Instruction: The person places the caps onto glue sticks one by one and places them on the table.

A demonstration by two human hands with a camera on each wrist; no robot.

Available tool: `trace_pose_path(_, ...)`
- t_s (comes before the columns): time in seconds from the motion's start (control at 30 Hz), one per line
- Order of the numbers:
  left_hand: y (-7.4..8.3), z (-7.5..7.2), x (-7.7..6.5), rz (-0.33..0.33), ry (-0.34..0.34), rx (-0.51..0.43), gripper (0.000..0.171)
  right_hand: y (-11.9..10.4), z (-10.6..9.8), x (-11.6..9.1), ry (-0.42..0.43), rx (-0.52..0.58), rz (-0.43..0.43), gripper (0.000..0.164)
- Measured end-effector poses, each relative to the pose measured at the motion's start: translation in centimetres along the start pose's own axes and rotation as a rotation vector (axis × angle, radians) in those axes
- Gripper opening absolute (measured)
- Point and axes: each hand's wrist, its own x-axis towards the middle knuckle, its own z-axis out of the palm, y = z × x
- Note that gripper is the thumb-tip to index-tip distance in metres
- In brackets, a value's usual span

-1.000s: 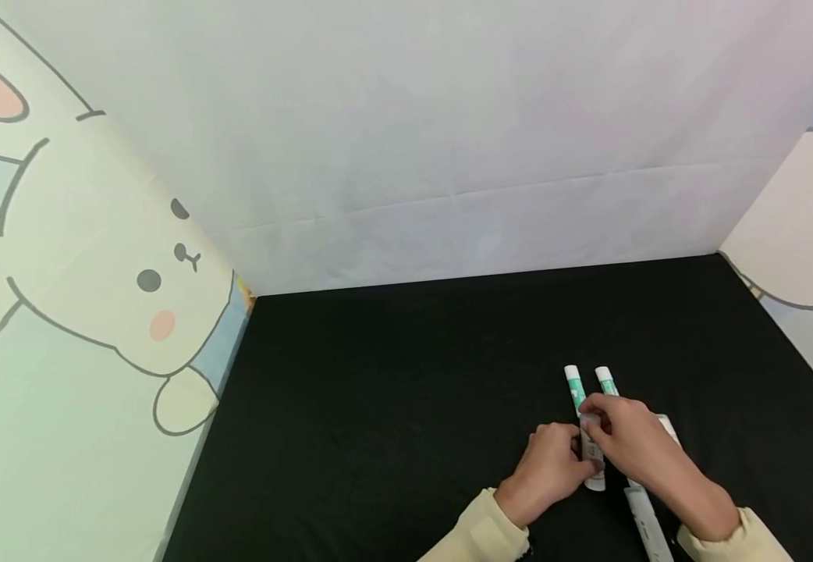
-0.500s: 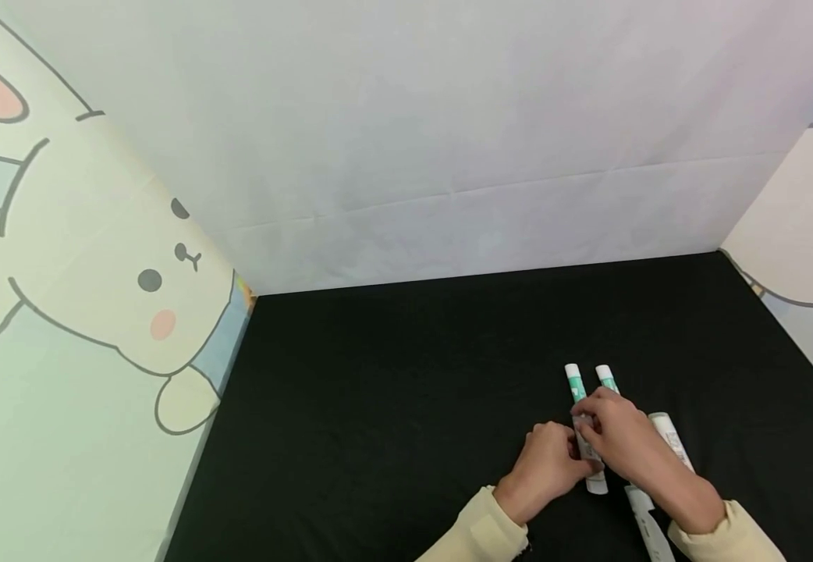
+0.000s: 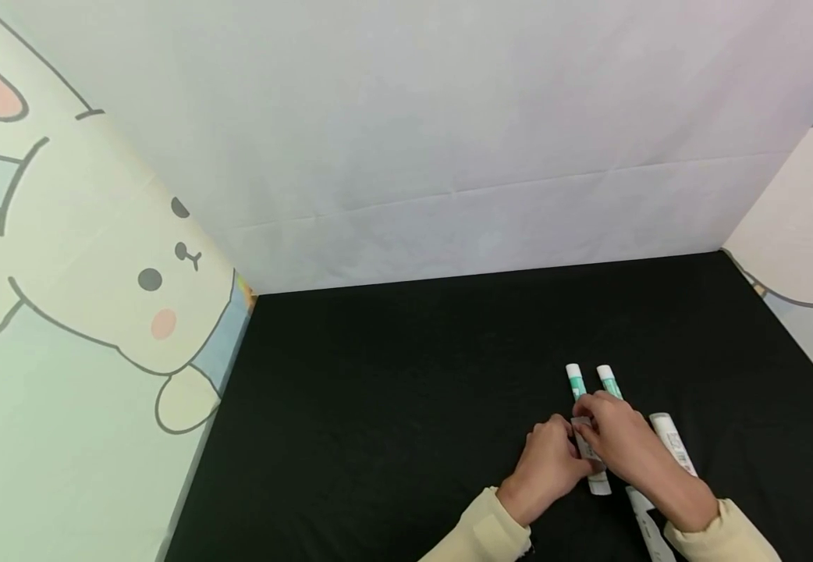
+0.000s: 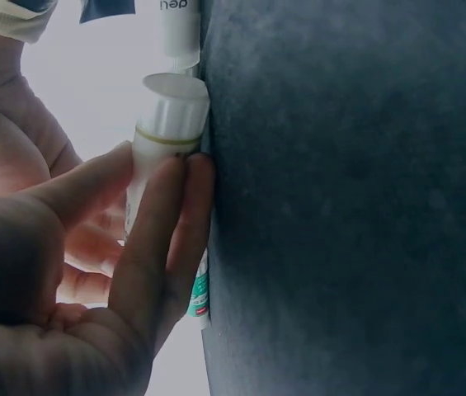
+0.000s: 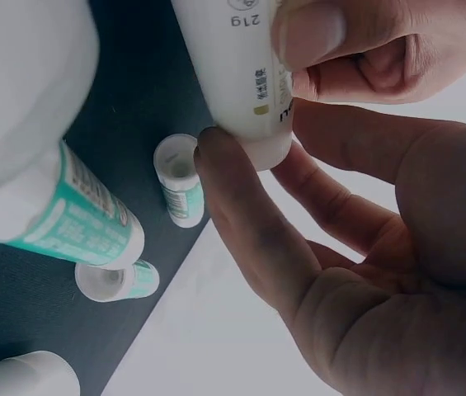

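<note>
Both hands hold one white glue stick (image 3: 586,443), marked 21g in the right wrist view, over the black cloth. My left hand (image 3: 550,462) grips its near part between thumb and fingers. At the far end, my right hand (image 3: 620,433) pinches it with thumb and fingertips. Its pale, ridged end (image 5: 265,151) shows beside the right fingers. Just beyond the hands lie two green-and-white glue sticks, one on the left (image 3: 576,379) and one on the right (image 3: 608,381); the hands partly cover them.
Right of the right hand lies another white glue stick (image 3: 672,441). Under the right forearm, a further white glue stick (image 3: 648,523) is partly hidden. Black cloth (image 3: 378,406) covers the table, with a pale wall (image 3: 449,117) behind and printed cartoon panels (image 3: 97,257) at the sides.
My right forearm has shifted slightly left, uncovering more of the white glue stick beside it. The right fingers have moved a little on the held glue stick. The left hand stays nearly in place.
</note>
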Motion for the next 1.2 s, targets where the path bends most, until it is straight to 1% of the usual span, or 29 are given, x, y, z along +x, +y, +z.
trace_pose_path(0.1, -0.15, 0.01, 0.02, 0.019, 0.004, -0.011, 0.031, 0.01, 0.04, 0.07, -0.007, -0.003, 0.002, 0.008)
trace_pose_path(0.23, -0.33, -0.03, 0.10, 0.054, 0.006, -0.016, 0.030, 0.02, 0.05, 0.17, -0.012, -0.014, 0.007, 0.008)
trace_pose_path(0.33, -0.36, -0.02, 0.15, 0.060, 0.008, -0.017, 0.030, -0.02, 0.05, 0.20, -0.014, -0.021, 0.006, 0.007)
trace_pose_path(0.53, -0.16, 0.16, 0.18, 0.024, 0.020, -0.005, 0.033, -0.08, 0.10, 0.24, -0.037, -0.030, 0.020, 0.008)
trace_pose_path(0.67, 0.01, 0.25, 0.07, 0.002, 0.014, -0.001, 0.033, -0.02, 0.23, 0.15, -0.047, -0.040, 0.027, 0.009)
trace_pose_path(1.0, 0.24, 0.16, -0.05, 0.015, 0.009, 0.040, 0.033, 0.19, 0.50, 0.02, -0.037, -0.051, 0.024, 0.011)
trace_pose_path(1.2, 0.16, 0.16, 0.10, 0.027, 0.011, 0.062, 0.033, 0.22, 0.62, 0.05, -0.020, -0.059, -0.003, 0.015)
